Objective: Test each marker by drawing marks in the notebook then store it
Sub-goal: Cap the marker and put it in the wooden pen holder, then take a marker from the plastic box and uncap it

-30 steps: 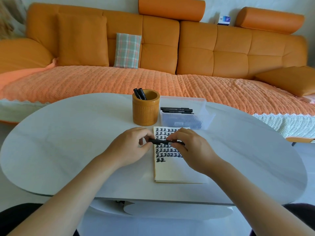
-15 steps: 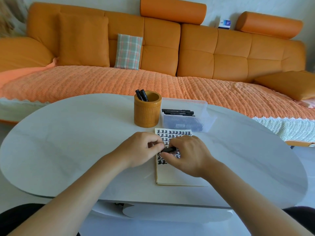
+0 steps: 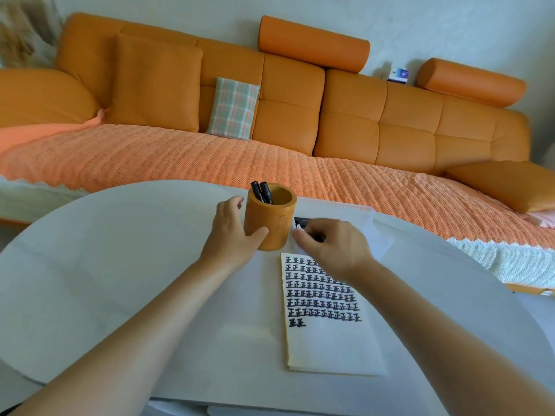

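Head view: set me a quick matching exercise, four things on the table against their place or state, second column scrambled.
1 pen cup
2 notebook
3 clear box
4 two markers

A stand in the pen cup
B bears rows of black marks
C gripped by the left hand
D right of the pen cup, behind the right hand holding a marker

Pairs: 1-C, 2-B, 3-D, 4-A

Cup (image 3: 271,226) (two markers (image 3: 260,191) in it) left of the box (image 3: 365,219), notebook (image 3: 330,343) before both, on the table (image 3: 105,265), sofa (image 3: 375,121) behind.
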Available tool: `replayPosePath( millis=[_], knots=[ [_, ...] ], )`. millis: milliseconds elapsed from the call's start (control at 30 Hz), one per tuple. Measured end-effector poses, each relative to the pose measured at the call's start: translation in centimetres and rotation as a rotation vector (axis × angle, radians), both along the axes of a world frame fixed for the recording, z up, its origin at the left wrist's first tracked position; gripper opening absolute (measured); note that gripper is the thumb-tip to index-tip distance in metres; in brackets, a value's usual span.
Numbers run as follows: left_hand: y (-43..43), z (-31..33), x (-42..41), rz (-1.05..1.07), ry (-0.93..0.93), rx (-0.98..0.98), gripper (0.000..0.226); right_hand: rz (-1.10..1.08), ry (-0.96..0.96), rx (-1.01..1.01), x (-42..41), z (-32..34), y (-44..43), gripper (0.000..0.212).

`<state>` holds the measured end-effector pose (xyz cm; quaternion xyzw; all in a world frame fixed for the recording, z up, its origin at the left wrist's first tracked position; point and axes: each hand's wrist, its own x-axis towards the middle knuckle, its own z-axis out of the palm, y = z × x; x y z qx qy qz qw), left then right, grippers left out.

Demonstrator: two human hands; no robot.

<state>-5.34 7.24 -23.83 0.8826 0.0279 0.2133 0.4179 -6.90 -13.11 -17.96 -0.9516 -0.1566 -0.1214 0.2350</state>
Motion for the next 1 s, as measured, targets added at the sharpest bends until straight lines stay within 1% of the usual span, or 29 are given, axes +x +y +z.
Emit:
replayPosePath(
  millis=[67, 133, 200, 233, 333, 400, 500, 567, 733, 833, 867, 900, 967, 1000],
  knots=[
    [0.0, 0.0, 0.5, -0.046, 0.039, -0.031, 0.077, 0.056, 0.046, 0.201, 1.4, 1.3, 0.8, 0.053],
    [0.1, -0.1, 0.9, -0.086, 0.039, -0.063, 0.076, 0.105, 0.109, 0.383, 3.0, 2.7, 1.6, 0.040],
    [0.2, -0.1, 1.2, -0.093, 0.041, -0.085, 0.077, 0.115, 0.104, 0.477, 4.6, 4.0, 2.3, 0.025],
    [0.2, -0.1, 1.4, -0.081, 0.047, -0.086, 0.079, 0.112, 0.096, 0.517, 5.3, 4.6, 2.7, 0.021],
    [0.4, -0.2, 1.9, -0.048, 0.045, -0.077, 0.081, 0.129, 0.101, 0.705, 7.0, 6.1, 3.8, 0.016],
    [0.6, -0.2, 2.1, -0.056, 0.040, -0.078, 0.080, 0.137, 0.069, 0.746, 8.0, 6.8, 4.5, 0.016],
    [0.7, -0.2, 2.3, -0.076, 0.054, -0.070, 0.078, 0.119, -0.012, 0.681, 9.2, 6.8, 5.3, 0.020],
    [0.7, -0.1, 2.3, -0.085, 0.070, -0.066, 0.077, 0.126, -0.040, 0.598, 9.4, 6.1, 5.8, 0.021],
    [0.3, -0.1, 2.0, -0.074, 0.088, -0.061, 0.072, 0.132, 0.033, 0.279, 9.1, 3.6, 5.7, 0.021],
    [0.1, -0.1, 1.7, -0.053, 0.057, -0.054, 0.072, 0.131, 0.024, 0.032, 9.4, 2.5, 5.3, 0.017],
    [0.0, -0.2, 1.6, -0.038, 0.048, -0.040, 0.072, 0.143, 0.022, -0.016, 9.3, 2.4, 5.1, 0.019],
    [0.0, -0.2, 1.5, -0.021, 0.039, -0.022, 0.071, 0.158, 0.026, -0.029, 9.3, 2.5, 4.9, 0.024],
    [-0.1, -0.3, 1.1, 0.015, 0.006, 0.001, 0.064, 0.185, 0.028, 0.008, 9.2, 2.9, 4.1, 0.038],
    [-0.2, -0.3, 0.8, 0.035, -0.022, 0.008, 0.058, 0.182, 0.025, 0.033, 9.1, 3.2, 3.6, 0.038]
  ],
)
